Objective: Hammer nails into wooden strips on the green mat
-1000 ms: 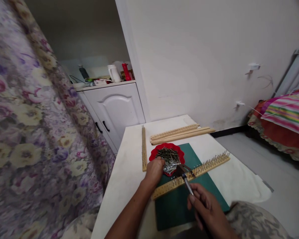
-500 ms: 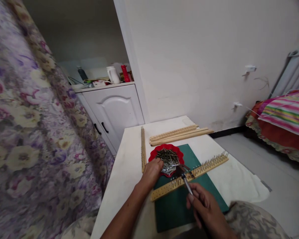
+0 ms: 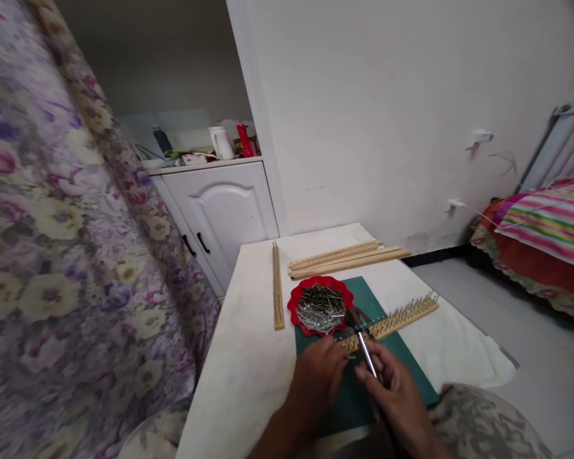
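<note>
My right hand (image 3: 395,389) is wrapped round the shiny handle of a hammer (image 3: 367,354); its dark head lies over the strip beside the bowl. My left hand (image 3: 318,376) is closed in a pinch over the near part of a wooden strip (image 3: 387,326), hiding that end. A short bright sliver, apparently a nail (image 3: 351,357), shows at its fingertips. Rows of nails stand up along the strip's right part. Under it lies a green board (image 3: 402,360). Just beyond my left hand sits a red scalloped bowl (image 3: 294,305) holding many loose nails (image 3: 320,309).
Another nailed wooden strip (image 3: 278,290) lies left of the bowl on the white-covered table (image 3: 239,357). Several wooden strips (image 3: 344,258) rest at the table's far side. A floral curtain (image 3: 76,255) hangs at left; a bed (image 3: 545,223) stands at right.
My left hand has left the nail bowl and come nearer, down to the strip's near part. The hammer stays in my right hand, almost in place.
</note>
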{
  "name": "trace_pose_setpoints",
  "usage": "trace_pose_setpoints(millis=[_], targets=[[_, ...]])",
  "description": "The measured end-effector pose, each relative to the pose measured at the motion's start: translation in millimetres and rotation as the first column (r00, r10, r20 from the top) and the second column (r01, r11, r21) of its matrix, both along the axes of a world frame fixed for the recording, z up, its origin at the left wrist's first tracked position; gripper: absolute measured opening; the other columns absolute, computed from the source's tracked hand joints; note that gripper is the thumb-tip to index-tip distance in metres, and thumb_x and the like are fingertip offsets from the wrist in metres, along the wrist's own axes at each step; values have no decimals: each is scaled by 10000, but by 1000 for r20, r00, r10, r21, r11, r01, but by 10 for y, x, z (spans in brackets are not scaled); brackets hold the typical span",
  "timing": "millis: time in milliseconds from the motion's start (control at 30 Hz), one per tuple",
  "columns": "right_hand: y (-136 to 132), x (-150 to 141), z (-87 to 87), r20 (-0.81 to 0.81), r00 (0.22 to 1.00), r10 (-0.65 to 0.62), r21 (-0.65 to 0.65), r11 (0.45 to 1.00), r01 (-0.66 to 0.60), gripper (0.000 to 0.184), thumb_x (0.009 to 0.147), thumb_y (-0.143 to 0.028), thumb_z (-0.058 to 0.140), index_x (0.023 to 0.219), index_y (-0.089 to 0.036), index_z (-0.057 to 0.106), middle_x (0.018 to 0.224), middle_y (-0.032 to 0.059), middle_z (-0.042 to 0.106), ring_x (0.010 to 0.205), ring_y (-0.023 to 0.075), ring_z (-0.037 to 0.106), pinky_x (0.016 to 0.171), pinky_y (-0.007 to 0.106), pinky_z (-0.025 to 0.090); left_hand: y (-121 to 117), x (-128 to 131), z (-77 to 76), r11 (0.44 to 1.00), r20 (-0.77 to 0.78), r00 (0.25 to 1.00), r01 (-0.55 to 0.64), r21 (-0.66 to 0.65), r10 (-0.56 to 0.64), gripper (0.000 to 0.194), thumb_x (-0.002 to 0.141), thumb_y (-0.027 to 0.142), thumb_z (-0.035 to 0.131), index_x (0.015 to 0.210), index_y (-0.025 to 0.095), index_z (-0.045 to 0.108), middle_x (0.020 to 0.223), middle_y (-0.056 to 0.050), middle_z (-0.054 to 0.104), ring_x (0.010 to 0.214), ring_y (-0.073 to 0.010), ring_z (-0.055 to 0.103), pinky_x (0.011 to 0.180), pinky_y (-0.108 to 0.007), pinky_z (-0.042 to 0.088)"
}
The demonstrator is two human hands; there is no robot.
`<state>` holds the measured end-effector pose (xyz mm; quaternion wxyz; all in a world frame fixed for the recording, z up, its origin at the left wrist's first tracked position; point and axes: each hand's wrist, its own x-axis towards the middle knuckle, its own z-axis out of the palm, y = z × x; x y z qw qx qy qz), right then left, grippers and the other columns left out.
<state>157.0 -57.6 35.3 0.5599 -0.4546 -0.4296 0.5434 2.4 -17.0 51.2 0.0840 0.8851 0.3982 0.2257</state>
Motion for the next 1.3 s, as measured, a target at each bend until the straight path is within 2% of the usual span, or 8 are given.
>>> trace_pose_setpoints(millis=[133, 333, 433, 600, 733, 867, 1033, 1300], targets=[[18, -23, -50, -13, 1000, -10, 54, 998, 11, 248, 741, -347, 696, 916, -215, 581, 664, -42, 591, 550, 111, 528, 482, 180, 451, -269, 80, -121, 988, 208, 977, -10, -154, 42, 184, 897, 176, 402, 825, 191, 571, 846, -43, 581, 780, -151, 537, 674, -243, 396], [-22, -68, -63, -31, 998, 51, 11, 999, -50, 253, 783, -378, 636, 962, -233, 532, 601, -92, 513, 320, 26, 301, 270, 123, 262, -315, 43, -227, 943, 461, 869, -19, -333, 180, 112, 828, 187, 534, 763, 173, 624, 738, -14, 556, 712, -129, 517, 636, -224, 369], [-25, -72, -56, -31, 999, 28, 28, 999, -27, 239, 783, -374, 636, 946, -240, 523, 602, -96, 494, 340, 32, 322, 271, 114, 282, -329, 51, -307, 871, 609, 710, -11, -491, 353, 100, 767, 235, 596, 711, 162, 634, 671, 8, 529, 614, -108, 484, 575, -214, 351], [-26, -105, -52, -27, 997, 71, 26, 997, -71, 236, 787, -364, 636, 943, -229, 522, 621, -85, 505, 354, 33, 340, 273, 108, 304, -368, 141, -493, 669, 673, 368, 160, -726, 642, 123, 684, 265, 643, 707, 148, 616, 502, 56, 491, 454, -68, 403, 485, -191, 308], [-45, -146, -60, -38, 995, 89, 30, 996, -88, 227, 799, -346, 628, 953, -227, 510, 618, -87, 503, 362, 36, 356, 279, 106, 300, -372, 154, -510, 627, 679, 223, 266, -733, 699, 146, 666, 284, 645, 693, 150, 594, 508, 43, 535, 477, -82, 441, 508, -200, 344], [-49, -114, -55, 4, 998, 65, 19, 998, -65, 226, 830, -355, 587, 993, -224, 502, 652, -72, 542, 363, 32, 365, 284, 106, 301, -239, -14, -355, 714, 666, 373, 13, -700, 646, 138, 711, 298, 631, 729, 161, 621, 591, 26, 583, 588, -116, 521, 598, -220, 403], [-37, -44, -27, 47, 999, 18, 12, 1000, -18, 250, 822, -378, 588, 1003, -228, 505, 636, -77, 553, 323, 23, 351, 276, 118, 292, 5, -174, -307, 884, 602, 664, -215, -416, 445, 123, 767, 247, 562, 679, 175, 609, 747, -2, 596, 731, -147, 563, 671, -235, 421], [-54, -74, 6, 49, 998, 48, -12, 999, -48, 233, 830, -383, 565, 982, -225, 484, 639, -83, 528, 338, 23, 343, 280, 110, 301, 59, -116, -435, 902, 443, 790, -324, -285, 424, 129, 803, 217, 501, 725, 195, 600, 765, 1, 599, 720, -141, 565, 662, -234, 419]])
